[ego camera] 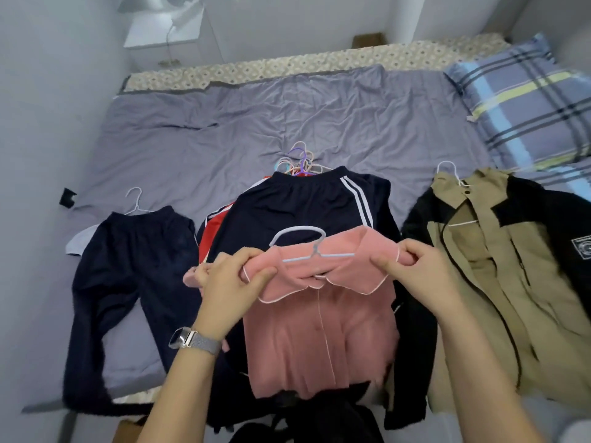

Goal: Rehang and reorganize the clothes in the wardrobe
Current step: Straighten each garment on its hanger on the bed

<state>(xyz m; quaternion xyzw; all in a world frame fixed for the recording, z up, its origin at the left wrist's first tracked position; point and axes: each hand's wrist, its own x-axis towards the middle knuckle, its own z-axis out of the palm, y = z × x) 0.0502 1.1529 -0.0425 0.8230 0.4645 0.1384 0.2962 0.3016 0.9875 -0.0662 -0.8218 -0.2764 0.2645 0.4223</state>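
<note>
A pink collared shirt [319, 340] hangs on a light blue hanger [300, 243] over the bed's near edge. My left hand [230, 279] grips its left shoulder and my right hand [412, 276] grips its right shoulder, both holding it up above a pile of clothes. Under it lies a navy garment with white stripes [307, 203] and a red piece [214, 231]. Several bare hangers [300, 161] stick out behind the pile.
Dark navy trousers on a white hanger [128, 276] lie at the left of the grey-sheeted bed [256, 123]. A khaki and black jacket on a white hanger [499, 266] lies at the right. A plaid pillow [527, 100] sits at the far right.
</note>
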